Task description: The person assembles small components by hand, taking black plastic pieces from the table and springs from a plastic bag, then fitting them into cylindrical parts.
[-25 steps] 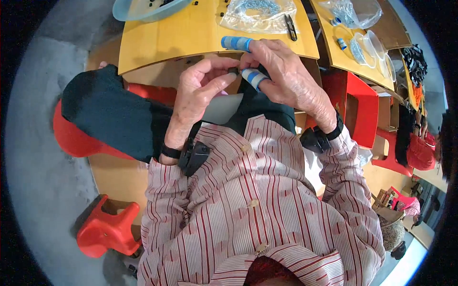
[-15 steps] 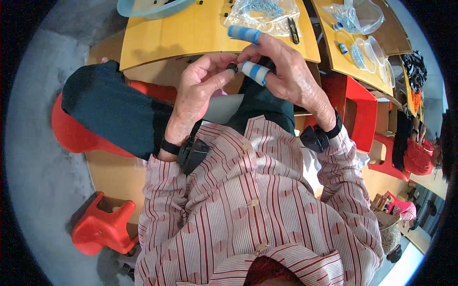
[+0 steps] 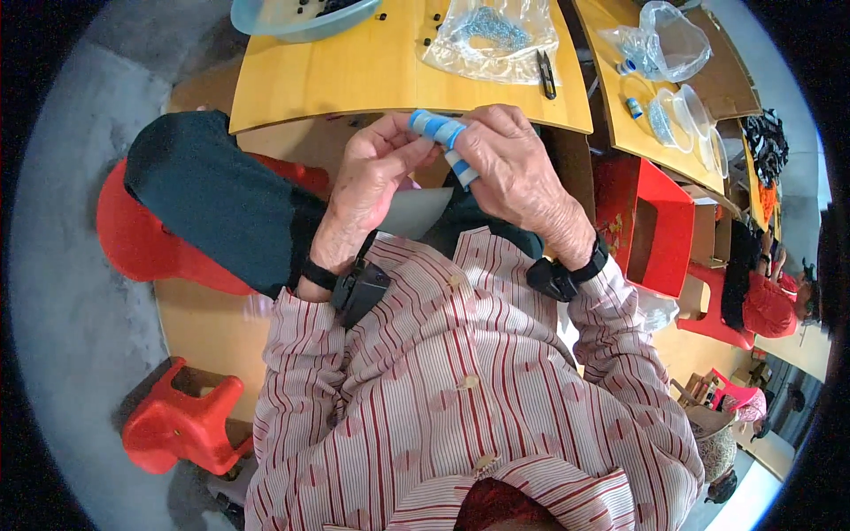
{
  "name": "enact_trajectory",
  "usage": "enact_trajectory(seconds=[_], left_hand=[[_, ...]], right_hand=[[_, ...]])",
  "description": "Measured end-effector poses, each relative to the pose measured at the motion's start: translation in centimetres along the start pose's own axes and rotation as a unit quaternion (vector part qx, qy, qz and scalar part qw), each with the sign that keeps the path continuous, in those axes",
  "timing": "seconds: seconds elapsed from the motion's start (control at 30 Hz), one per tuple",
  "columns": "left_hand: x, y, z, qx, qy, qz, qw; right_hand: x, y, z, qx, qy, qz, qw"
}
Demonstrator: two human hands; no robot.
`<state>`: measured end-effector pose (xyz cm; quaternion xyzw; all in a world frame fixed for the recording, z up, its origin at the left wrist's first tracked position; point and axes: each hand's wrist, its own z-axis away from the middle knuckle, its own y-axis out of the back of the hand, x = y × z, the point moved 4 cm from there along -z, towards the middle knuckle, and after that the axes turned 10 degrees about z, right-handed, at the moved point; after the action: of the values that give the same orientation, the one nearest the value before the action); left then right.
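Just in front of the table edge, my left hand and my right hand meet at the fingertips. The left thumb and fingers are pinched together; the small black piece seen there a moment ago is now hidden behind the fingers. Blue and white tape wraps the right index finger, which reaches over the left fingertips. More striped tape covers the right thumb. The right fingers are bent in against the left, and anything between them is out of sight.
On the table are a pale blue basin of small black pieces, a clear bag with a bluish chain-like heap, and black thread snips. A red bin stands right, a red stool lower left. Another person sits far right.
My right hand has moved lower and turned, its taped index finger swinging down over the left fingertips. The small black piece has gone out of sight. The table appears slightly lower in view.
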<state>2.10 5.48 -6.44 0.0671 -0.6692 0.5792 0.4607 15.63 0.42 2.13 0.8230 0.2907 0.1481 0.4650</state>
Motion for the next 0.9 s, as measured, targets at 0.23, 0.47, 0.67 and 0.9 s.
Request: enact_trajectory(seconds=[0.23,0.47,0.67,0.9], left_hand=[[-0.9,1.0,-0.2,0.005,0.032,-0.025,0.999],[-0.3,0.4,-0.1,0.026,0.049,-0.034,0.998],[-0.3,0.3,0.0,0.024,0.043,-0.035,0.998],[-0.3,0.6,0.2,0.041,0.039,-0.029,0.998]], right_hand=[[0.1,-1.2,0.0,-0.019,0.023,0.014,0.999],[9.4,-7.1,-0.9,-0.018,-0.173,-0.084,0.981],[10.5,-11.8,-2.6,-0.104,-0.074,0.204,0.971],[11.2,-13.6,-2.6,-0.108,-0.071,0.207,0.970]])
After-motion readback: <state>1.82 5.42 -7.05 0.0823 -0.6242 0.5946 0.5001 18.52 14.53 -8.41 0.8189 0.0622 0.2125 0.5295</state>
